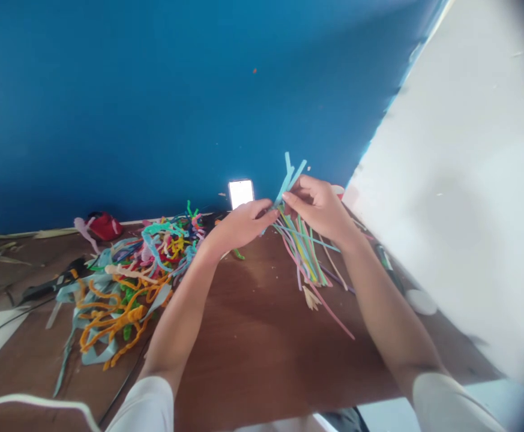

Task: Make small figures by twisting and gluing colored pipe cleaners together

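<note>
Several light blue pipe cleaners (pixel 287 180) stick up between my two hands, their upper ends fanned apart in front of the blue wall. My left hand (pixel 246 223) pinches their lower part with thumb and fingertips. From the right, my right hand (pixel 316 207) grips the same strands, its thumb pressed against them. Directly below, a loose bundle of straight pastel pipe cleaners (pixel 305 255) in pink, yellow, green and blue spreads over the brown table (pixel 252 336). Its upper ends are partly hidden by my fingers.
A tangled heap of coloured pipe cleaners (pixel 126 288) covers the table's left side, near a black glue gun (pixel 57 282) and a red pouch (pixel 105 226). A lit phone (pixel 241 193) leans at the back. A white round disc (pixel 421 302) lies by the white wall at right.
</note>
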Action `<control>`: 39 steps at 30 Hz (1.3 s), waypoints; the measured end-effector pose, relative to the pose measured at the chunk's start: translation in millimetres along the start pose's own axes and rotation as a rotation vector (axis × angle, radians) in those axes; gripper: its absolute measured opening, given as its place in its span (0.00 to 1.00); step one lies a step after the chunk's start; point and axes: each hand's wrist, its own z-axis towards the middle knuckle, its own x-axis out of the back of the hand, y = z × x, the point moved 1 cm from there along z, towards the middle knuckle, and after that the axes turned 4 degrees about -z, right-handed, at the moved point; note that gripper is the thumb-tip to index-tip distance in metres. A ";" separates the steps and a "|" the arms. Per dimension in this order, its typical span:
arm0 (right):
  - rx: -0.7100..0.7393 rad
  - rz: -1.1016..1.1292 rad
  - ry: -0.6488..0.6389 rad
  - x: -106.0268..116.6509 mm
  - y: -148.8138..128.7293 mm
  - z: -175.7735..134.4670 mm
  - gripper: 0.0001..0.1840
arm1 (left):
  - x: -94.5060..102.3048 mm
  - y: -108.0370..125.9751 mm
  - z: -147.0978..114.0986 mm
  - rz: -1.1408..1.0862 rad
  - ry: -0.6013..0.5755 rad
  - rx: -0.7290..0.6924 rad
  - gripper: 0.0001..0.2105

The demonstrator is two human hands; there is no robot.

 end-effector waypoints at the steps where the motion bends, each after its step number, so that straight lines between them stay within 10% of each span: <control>1: -0.001 0.014 0.005 -0.1 0.0 -0.1 0.09 | -0.4 -0.4 0.1 -0.044 0.007 0.004 0.13; 12: -0.052 0.162 0.086 2.0 -5.6 -2.5 0.07 | -2.1 12.2 -1.1 -0.467 0.126 0.017 0.10; 39: -0.155 0.343 0.116 -6.0 -2.4 1.0 0.06 | -3.1 0.0 5.3 -0.369 0.303 -0.163 0.07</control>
